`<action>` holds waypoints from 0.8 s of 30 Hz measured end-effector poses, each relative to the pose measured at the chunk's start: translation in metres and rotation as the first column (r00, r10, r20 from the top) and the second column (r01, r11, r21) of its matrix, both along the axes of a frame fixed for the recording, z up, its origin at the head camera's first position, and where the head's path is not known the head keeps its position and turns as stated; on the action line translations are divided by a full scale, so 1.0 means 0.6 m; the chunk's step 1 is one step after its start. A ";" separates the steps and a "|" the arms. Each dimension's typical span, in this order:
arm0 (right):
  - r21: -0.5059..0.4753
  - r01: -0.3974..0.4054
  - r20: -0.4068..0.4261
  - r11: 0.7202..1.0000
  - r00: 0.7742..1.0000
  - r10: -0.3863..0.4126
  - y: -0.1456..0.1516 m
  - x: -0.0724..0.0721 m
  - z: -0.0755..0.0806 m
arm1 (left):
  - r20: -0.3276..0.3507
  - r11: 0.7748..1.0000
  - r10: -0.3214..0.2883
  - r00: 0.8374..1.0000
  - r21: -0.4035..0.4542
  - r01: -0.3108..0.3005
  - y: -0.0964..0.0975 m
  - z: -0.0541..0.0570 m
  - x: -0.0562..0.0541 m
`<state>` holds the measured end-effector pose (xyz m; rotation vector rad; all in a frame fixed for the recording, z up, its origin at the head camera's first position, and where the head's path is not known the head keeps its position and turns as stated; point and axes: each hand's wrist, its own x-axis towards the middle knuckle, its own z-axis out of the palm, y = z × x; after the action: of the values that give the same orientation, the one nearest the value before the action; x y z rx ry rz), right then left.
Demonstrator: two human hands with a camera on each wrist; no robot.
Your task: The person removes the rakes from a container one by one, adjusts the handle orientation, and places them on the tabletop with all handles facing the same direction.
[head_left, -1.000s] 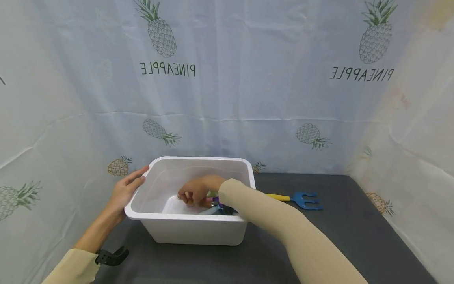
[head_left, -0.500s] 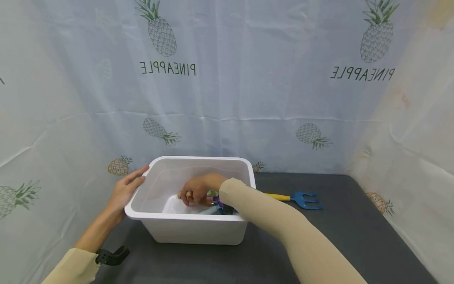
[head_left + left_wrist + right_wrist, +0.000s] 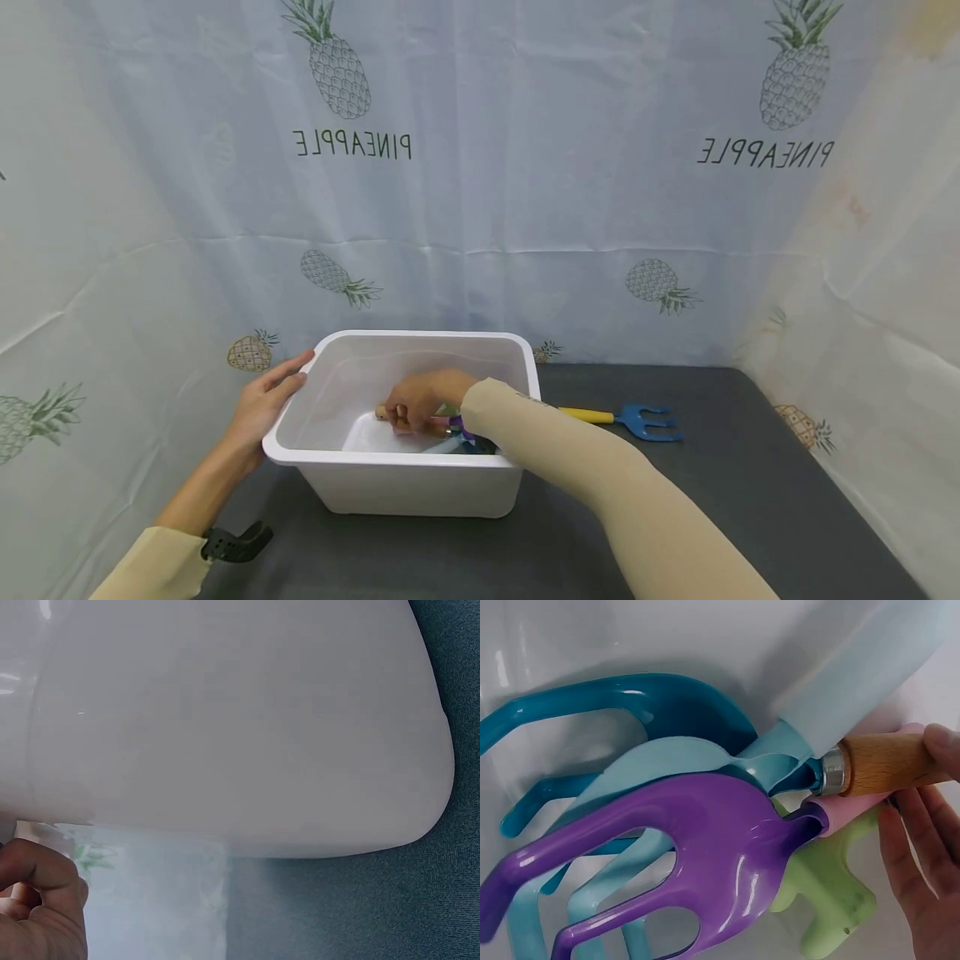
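While the left hand (image 3: 261, 408) grips the white bin (image 3: 412, 490) by its rim, the right hand (image 3: 420, 398) is inside it, thumb and fingers pinching a wooden handle (image 3: 889, 763). Purple fork (image 3: 720, 825) and pale blue fork (image 3: 675, 754) lie alongside, in the bin; yellow-handled blue fork (image 3: 636, 422) sits outside, on the bench (image 3: 712, 492).

- Left sleeve (image 3: 157, 568): pale cream, plain, leaving part of the forearm bare.
- Band (image 3: 237, 543): black, at that sleeve's cuff, a curved strip.
- Right sleeve (image 3: 607, 475): cream too, smooth, reaching nearer the wrist; dark marks by its cuff, too small to read.
- Left hand (image 3: 264, 402), right hand (image 3: 420, 400): bare.
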<state>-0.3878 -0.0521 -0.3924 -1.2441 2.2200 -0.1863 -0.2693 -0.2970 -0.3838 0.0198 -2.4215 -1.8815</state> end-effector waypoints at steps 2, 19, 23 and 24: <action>-0.001 0.014 0.001 1.000 1.000 -0.014 0.000 0.001 -0.001 | 0.001 1.000 -0.001 1.000 -0.001 0.001 0.000 0.000 0.000; 0.014 0.015 -0.140 1.000 0.990 -0.012 0.001 0.006 -0.013 | -0.002 1.000 -0.001 1.000 -0.004 0.001 0.002 -0.001 -0.001; -0.003 0.044 -0.112 0.999 0.993 -0.044 0.003 0.005 -0.015 | -0.008 1.000 -0.004 1.000 0.011 0.004 0.001 -0.001 0.000; -0.005 0.058 -0.111 0.998 0.992 -0.058 0.003 0.006 -0.016 | -0.008 1.000 -0.005 1.000 0.012 0.005 0.001 0.000 0.000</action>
<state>-0.3843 -0.0500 -0.4019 -1.2183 2.3537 -0.1449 -0.2691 -0.2966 -0.3840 0.0076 -2.4075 -1.8949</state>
